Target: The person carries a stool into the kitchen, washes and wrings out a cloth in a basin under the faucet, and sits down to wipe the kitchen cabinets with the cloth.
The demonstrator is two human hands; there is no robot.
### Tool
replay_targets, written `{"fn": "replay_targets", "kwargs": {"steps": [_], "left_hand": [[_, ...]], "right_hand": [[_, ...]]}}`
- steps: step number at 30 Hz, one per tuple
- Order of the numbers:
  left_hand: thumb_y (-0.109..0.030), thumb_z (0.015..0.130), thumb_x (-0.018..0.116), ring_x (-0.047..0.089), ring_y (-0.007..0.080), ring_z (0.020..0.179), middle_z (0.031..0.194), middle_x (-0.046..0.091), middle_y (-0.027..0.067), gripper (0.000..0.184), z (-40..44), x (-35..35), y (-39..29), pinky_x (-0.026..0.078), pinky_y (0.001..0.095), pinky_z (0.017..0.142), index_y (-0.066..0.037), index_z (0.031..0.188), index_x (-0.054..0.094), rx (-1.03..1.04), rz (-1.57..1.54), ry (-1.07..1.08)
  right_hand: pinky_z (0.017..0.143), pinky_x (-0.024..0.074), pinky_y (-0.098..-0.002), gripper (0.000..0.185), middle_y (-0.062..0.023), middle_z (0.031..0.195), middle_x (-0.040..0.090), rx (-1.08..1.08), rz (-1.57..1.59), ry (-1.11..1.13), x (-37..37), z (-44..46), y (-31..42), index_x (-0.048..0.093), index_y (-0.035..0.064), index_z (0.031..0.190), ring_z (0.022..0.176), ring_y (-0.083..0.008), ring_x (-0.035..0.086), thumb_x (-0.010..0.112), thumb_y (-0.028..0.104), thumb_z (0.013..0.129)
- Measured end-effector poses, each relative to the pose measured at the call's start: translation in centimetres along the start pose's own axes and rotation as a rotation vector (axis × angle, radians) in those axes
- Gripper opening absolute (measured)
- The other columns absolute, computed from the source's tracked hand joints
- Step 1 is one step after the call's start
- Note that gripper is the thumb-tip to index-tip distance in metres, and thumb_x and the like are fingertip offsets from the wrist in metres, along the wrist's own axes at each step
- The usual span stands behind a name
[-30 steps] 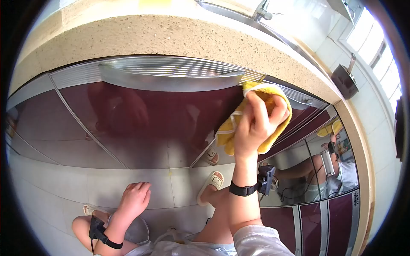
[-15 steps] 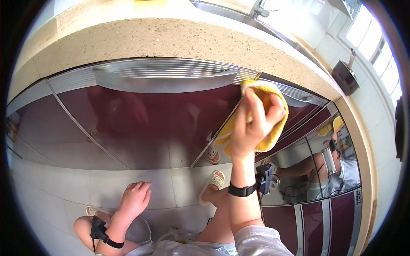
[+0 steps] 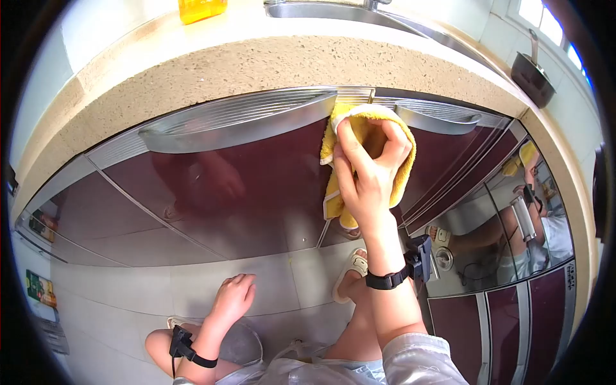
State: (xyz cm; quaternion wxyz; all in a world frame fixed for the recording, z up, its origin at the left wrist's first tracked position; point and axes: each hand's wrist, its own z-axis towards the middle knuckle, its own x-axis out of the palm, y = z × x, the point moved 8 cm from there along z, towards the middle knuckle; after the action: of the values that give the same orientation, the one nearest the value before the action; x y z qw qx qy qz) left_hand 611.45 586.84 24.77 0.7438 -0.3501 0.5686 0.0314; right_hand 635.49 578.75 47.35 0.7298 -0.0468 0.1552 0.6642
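Note:
My right hand grips a folded yellow cloth with white edging, its fingers bent into the folds. The cloth lies against the ribbed metal strip at the top of the dark red cabinet fronts, between a long curved handle and a shorter curved handle. Part of the cloth hangs down over the seam between the fronts. My left hand is held low over the floor near my knee, its fingers loosely bent, with nothing visible in it.
Above the cabinets runs a speckled stone countertop with a metal sink and an orange bottle. A dark pot stands at the right. A glossy reflective appliance front is to my right. Tiled floor lies below.
My right hand and the cloth have shifted slightly left and up along the metal strip. The view has tilted, bringing the orange bottle further in. My left hand still holds nothing visible.

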Motion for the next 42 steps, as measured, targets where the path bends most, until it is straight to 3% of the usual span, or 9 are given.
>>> {"fn": "replay_targets", "kwargs": {"steps": [8,15,25,29,35,42], "left_hand": [[-0.008,0.083,0.056,0.062,0.0341,0.082,0.09,0.064,0.0163,0.018,-0.2,-0.1,0.1,0.049,0.0425,0.079,-0.001,0.1,0.059,-0.003,-0.013,-0.003],[-0.009,0.083,0.057,0.062,0.0338,0.083,0.092,0.064,0.016,0.019,-0.1,-0.1,0.1,0.049,0.0421,0.08,-0.003,0.1,0.059,-0.002,-0.022,-0.013],[-0.009,0.083,0.057,0.063,0.0351,0.084,0.093,0.065,0.0172,0.02,-0.3,-0.5,0.4,0.05,0.0416,0.077,-0.002,0.102,0.061,-0.02,-0.017,-0.017],[-0.009,0.083,0.057,0.062,0.0345,0.084,0.092,0.064,0.0162,0.019,-0.2,-0.9,0.1,0.049,0.0419,0.079,-0.003,0.1,0.06,-0.004,0.003,-0.029],[-0.009,0.083,0.056,0.062,0.0334,0.083,0.09,0.064,0.0152,0.018,-0.2,-0.8,-0.1,0.049,0.0418,0.08,-0.003,0.1,0.059,0.005,0.003,-0.037],[-0.01,0.084,0.057,0.062,0.0359,0.086,0.093,0.065,0.0167,0.02,-0.2,-1.3,0.0,0.05,0.0418,0.078,-0.003,0.102,0.061,0.0,-0.003,-0.041]], "right_hand": [[0.087,0.0361,-0.0402,0.046,-0.0096,0.103,0.045,0.074,0.06,-0.046,0.4,0.1,0.3,0.067,0.0206,0.111,0.1,-0.0302,0.041,0.069,0.004,0.067],[0.088,0.0377,-0.0398,0.045,-0.012,0.11,0.044,0.109,0.015,-0.116,-0.4,1.2,0.9,0.067,0.0228,0.112,0.102,-0.0307,0.041,0.071,0.008,0.07],[0.087,0.038,-0.0411,0.04,-0.0081,0.112,0.044,-0.033,-0.197,-0.139,-1.1,1.0,0.7,0.069,0.03,0.106,0.102,-0.0309,0.041,0.071,0.015,0.069],[0.087,0.0372,-0.0409,0.04,-0.0095,0.109,0.05,-0.016,-0.275,-0.207,-2.3,0.9,-1.6,0.07,0.022,0.106,0.101,-0.0299,0.044,0.073,0.013,0.067],[0.088,0.0385,-0.0429,0.037,-0.0104,0.113,0.047,0.018,-0.194,-0.174,-0.9,1.0,1.4,0.07,0.0267,0.106,0.103,-0.0318,0.042,0.074,0.015,0.071],[0.089,0.0356,-0.0432,0.039,-0.0114,0.116,0.044,0.045,-0.246,-0.205,-1.1,0.3,-0.7,0.069,0.0233,0.107,0.104,-0.0331,0.041,0.071,0.013,0.07]]}}
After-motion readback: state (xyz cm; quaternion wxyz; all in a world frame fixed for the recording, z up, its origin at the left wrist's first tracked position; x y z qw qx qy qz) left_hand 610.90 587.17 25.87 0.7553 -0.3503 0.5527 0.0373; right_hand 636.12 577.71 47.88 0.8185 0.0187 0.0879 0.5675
